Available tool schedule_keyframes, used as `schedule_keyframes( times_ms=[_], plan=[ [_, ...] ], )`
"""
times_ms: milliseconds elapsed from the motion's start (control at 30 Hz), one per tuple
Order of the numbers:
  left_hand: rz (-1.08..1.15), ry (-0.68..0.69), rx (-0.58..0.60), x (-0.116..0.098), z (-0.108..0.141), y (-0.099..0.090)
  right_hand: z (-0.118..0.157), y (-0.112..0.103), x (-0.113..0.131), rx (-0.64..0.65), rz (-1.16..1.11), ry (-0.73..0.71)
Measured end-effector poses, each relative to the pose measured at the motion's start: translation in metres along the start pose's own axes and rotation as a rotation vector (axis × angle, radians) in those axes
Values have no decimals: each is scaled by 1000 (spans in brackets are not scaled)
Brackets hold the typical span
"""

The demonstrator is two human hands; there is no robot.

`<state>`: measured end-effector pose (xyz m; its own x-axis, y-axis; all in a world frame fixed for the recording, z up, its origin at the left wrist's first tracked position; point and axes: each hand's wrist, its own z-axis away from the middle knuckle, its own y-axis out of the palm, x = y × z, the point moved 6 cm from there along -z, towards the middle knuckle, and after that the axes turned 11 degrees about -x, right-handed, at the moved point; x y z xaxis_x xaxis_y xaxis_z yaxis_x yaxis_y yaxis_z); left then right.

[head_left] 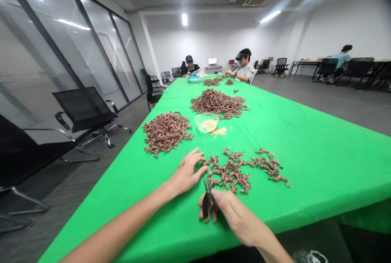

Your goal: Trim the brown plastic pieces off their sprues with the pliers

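My left hand (187, 171) rests open on the green tablecloth (305, 173), its fingertips at the left edge of a loose spread of small copper-brown moulded pieces (241, 171). My right hand (235, 214) grips small black-handled pliers (207, 200) near the table's front edge, and a brown piece shows by their tip, partly hidden. Two larger heaps of the same pieces (166, 132) (217, 102) lie further along. Between them stands a clear glass bowl (207, 121) holding beige granules, with a little beige spill (219, 132) beside it.
Two people (189, 66) (242, 65) sit at the table's far end beside more brown heaps and a blue bag (194, 78). Black office chairs (85, 108) stand along the left side by a glass wall. Another person (343, 57) sits at a back table.
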<state>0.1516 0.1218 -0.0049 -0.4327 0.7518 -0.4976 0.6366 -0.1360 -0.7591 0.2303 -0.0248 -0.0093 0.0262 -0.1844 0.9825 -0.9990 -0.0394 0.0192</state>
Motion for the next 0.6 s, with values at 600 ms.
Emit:
schedule_keyframes(
  times_ms=[600],
  plan=[
    [916, -511, -256, 71, 10, -76, -94, 62, -4, -62, -22, 150]
  ],
)
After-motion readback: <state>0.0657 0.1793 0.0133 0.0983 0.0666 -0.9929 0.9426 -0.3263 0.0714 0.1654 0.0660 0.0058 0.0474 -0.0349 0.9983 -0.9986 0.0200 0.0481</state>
